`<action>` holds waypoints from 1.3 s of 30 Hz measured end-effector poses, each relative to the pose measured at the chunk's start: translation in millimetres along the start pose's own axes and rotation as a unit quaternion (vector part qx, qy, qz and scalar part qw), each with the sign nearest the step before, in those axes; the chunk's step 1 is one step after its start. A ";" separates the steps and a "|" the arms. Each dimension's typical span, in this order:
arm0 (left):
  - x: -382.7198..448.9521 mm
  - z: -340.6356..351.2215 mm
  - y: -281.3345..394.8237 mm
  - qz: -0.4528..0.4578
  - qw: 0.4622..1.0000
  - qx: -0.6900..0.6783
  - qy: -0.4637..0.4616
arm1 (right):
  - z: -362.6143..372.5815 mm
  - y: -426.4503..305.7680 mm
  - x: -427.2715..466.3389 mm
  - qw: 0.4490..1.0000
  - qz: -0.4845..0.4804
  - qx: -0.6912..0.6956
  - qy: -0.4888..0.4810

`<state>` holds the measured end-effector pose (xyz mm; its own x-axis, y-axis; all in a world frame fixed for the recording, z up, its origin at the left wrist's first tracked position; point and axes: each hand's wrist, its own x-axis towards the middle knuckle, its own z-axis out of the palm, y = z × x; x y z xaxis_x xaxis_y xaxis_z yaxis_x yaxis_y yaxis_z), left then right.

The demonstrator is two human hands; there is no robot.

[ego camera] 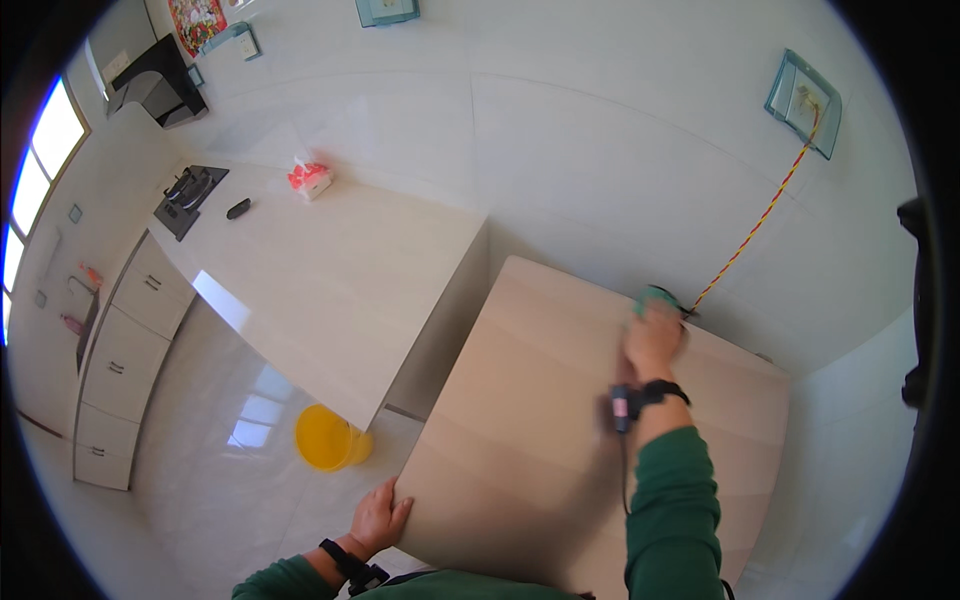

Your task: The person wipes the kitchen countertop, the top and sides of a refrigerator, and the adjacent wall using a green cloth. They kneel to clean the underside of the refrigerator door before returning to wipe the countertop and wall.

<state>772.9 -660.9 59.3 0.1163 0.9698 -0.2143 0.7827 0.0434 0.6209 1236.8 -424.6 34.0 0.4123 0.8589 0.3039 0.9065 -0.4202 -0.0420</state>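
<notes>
A light wood-toned tabletop [517, 420] spreads before me, its far edge close to the tiled wall. My right hand [654, 339] presses a green cloth [651, 298] against the surface at that far edge, beside the end of a twisted red-and-yellow cord [757, 225]. The hand covers part of the cloth. At the near left corner, my left hand [381, 517] grips the table's edge, thumb uppermost; some of its fingers are hidden. Each wrist wears a black strap with a small device, and a thin cable runs down from the right one.
The cord hangs from a covered wall socket [804, 105]. Left of the table, a pale counter [337, 270] carries a tissue pack [310, 180], a small black object [238, 208] and a gas hob [187, 196]. A yellow bucket [322, 442] stands on the floor below the counter's corner.
</notes>
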 end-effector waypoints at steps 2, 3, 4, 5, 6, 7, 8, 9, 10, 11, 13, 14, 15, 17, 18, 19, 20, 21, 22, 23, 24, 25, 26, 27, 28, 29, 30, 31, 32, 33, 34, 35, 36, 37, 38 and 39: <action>-0.9 -0.2 0.3 -0.005 1.000 0.012 0.001 | 2.0 -80.8 0.3 0.992 -0.114 0.050 -0.028; -0.8 -0.3 0.7 -0.006 1.000 0.015 0.001 | 0.5 -116.0 -10.4 0.985 -0.146 0.094 -0.018; -1.2 -0.4 0.9 -0.007 1.000 0.019 0.000 | -3.2 -142.5 -19.7 0.969 -0.196 0.141 -0.044; -1.3 -0.3 1.4 -0.006 1.000 0.018 0.001 | -7.8 -168.9 -36.1 0.961 -0.245 0.127 -0.016; -1.5 -0.1 1.9 -0.005 1.000 0.016 0.004 | -14.0 -185.3 -49.0 0.943 -0.302 0.135 -0.038; -1.9 -0.2 2.5 -0.004 1.000 0.016 0.009 | -20.7 -192.3 -60.5 0.920 -0.345 0.179 -0.057; -1.9 0.0 3.3 -0.007 1.000 0.014 0.008 | -26.4 -191.9 -68.4 0.912 -0.348 0.201 -0.081; -2.6 0.1 3.8 -0.009 1.000 0.013 0.007 | -31.3 -186.3 -73.0 0.902 -0.353 0.229 -0.094; -2.4 0.4 4.6 -0.014 1.000 0.011 0.006 | -34.9 -174.5 -71.0 0.901 -0.352 0.235 -0.092; -3.2 0.5 4.8 -0.011 1.000 0.017 0.010 | -37.4 -157.4 -69.6 0.902 -0.347 0.236 -0.099; -2.9 0.8 4.5 -0.008 0.999 0.027 0.014 | -39.1 -115.8 -62.3 0.917 -0.318 0.218 -0.102; -2.8 0.6 3.8 -0.022 0.999 0.033 0.008 | -39.0 -89.9 -57.0 0.929 -0.294 0.200 -0.099; -2.3 0.8 2.8 -0.022 0.999 0.037 0.004 | -38.6 -62.6 -52.5 0.940 -0.271 0.179 -0.104; -1.3 1.0 0.2 -0.015 0.999 0.038 0.003 | -38.7 -2.1 -45.1 0.962 -0.215 0.122 -0.113; -2.0 0.8 -1.3 -0.005 0.999 0.033 0.005 | -39.3 29.0 -42.9 0.971 -0.180 0.098 -0.123; -1.2 1.2 -2.6 -0.005 0.999 0.037 0.000 | -40.0 60.0 -41.8 0.977 -0.158 0.082 -0.120; -1.8 1.1 -3.5 -0.002 0.999 0.037 0.000 | -40.5 90.5 -41.5 0.983 -0.117 0.059 -0.125; -1.8 1.3 -4.5 -0.004 0.999 0.033 0.003 | -40.6 119.9 -41.1 0.989 -0.091 0.047 -0.111; -2.3 1.3 -4.5 0.003 0.999 0.046 0.009 | -41.0 149.3 -39.6 0.991 -0.047 0.021 -0.123; -2.8 1.3 -4.9 0.001 0.999 0.049 0.008 | -40.6 177.0 -37.7 0.992 -0.011 0.000 -0.129; -3.0 1.1 -4.3 -0.002 0.999 0.052 0.007 | -40.3 203.2 -34.5 0.990 0.033 -0.018 -0.135; -3.6 0.7 -3.8 0.000 0.999 0.049 0.010 | -40.0 228.6 -31.5 0.987 0.070 -0.036 -0.141; -3.5 0.4 -2.8 -0.004 0.998 0.061 0.004 | -39.5 252.4 -27.4 0.983 0.114 -0.044 -0.137; -3.7 -0.3 -1.6 -0.003 0.998 0.068 0.003 | -38.8 273.1 -23.4 0.977 0.154 -0.057 -0.140; -3.6 -0.7 -0.5 0.005 0.998 0.069 0.008 | -37.7 291.3 -19.7 0.970 0.188 -0.051 -0.145; -3.5 -1.4 0.8 -0.001 0.997 0.072 0.004 | -37.4 306.0 -15.7 0.962 0.221 -0.049 -0.151; -3.3 -1.6 1.8 0.001 0.998 0.068 0.005 | -36.3 317.0 -13.3 0.956 0.239 -0.049 -0.164; -3.1 -2.3 3.0 0.004 0.998 0.064 0.007 | -36.4 325.4 -10.2 0.950 0.255 -0.048 -0.174; -3.0 -2.4 3.6 -0.007 0.998 0.069 0.003 | -35.8 330.3 -8.0 0.941 0.277 -0.056 -0.186; -3.1 -2.7 4.2 -0.018 0.997 0.074 0.000 | -36.6 332.9 -7.0 0.939 0.285 -0.042 -0.188; -3.2 -2.6 4.4 -0.026 0.997 0.074 0.001 | -37.4 333.4 -7.1 0.933 0.301 -0.038 -0.194; -3.6 -2.7 4.2 -0.018 0.997 0.076 0.006 | -39.3 332.6 -9.0 0.928 0.316 -0.035 -0.193; -3.5 -2.2 3.7 -0.008 0.997 0.073 0.013 | -41.5 331.1 -12.1 0.926 0.329 -0.030 -0.183; -3.7 -1.7 2.8 0.003 0.997 0.069 0.019 | -44.0 329.3 -17.3 0.918 0.349 -0.028 -0.188; -3.6 -1.2 1.7 0.000 0.998 0.063 0.017 | -47.2 327.8 -24.0 0.912 0.363 -0.027 -0.187; -3.5 -0.5 0.3 -0.001 0.998 0.056 0.014 | -51.0 327.0 -32.3 0.906 0.383 -0.030 -0.180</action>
<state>772.4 -664.2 60.6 0.0991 0.9759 -0.1942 0.8468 0.0198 0.5316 1515.2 -604.7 58.9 0.9307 0.3449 -0.1221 0.3406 -0.9386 -0.0549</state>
